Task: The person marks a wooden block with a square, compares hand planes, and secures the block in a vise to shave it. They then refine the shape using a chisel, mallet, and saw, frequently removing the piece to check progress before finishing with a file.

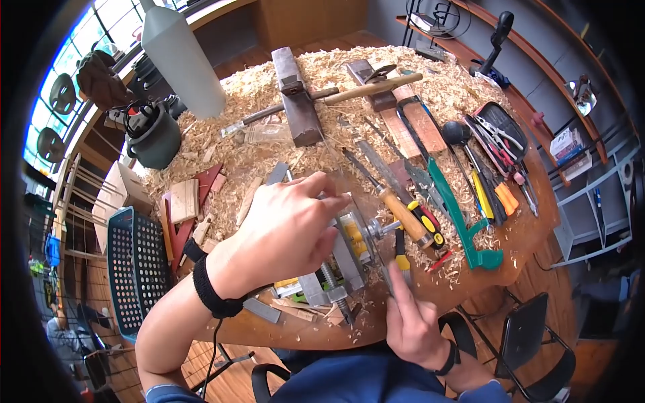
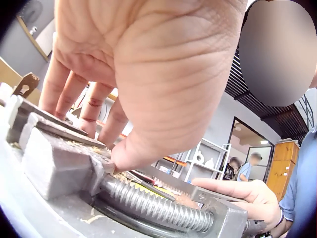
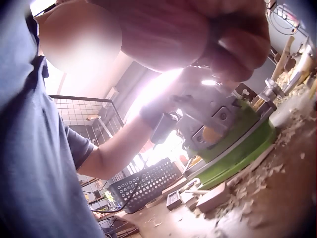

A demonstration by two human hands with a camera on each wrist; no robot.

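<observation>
A grey metal vise (image 1: 346,262) with a coarse threaded screw (image 2: 158,206) stands at the table's near edge. Over its jaws reaches my left hand (image 1: 285,215), fingers pointing down and thumb tip at the jaw corner in the left wrist view. My right hand (image 1: 416,329) holds a long thin metal strip (image 1: 388,277) beside the vise, index finger laid along it. That strip (image 2: 218,196) runs toward the left hand, its far end hidden there. A metal piece with a hole (image 2: 25,85) stands up beyond the vise jaws. The green vise base (image 3: 237,151) shows in the right wrist view.
Wood shavings (image 1: 235,101) cover the table's back. Right of the vise lie a wooden-handled tool (image 1: 406,218), a green-handled saw (image 1: 457,215), and pliers (image 1: 497,134). Wooden planes (image 1: 295,101) sit farther back. A perforated basket (image 1: 138,269) and a white bottle (image 1: 181,60) stand left.
</observation>
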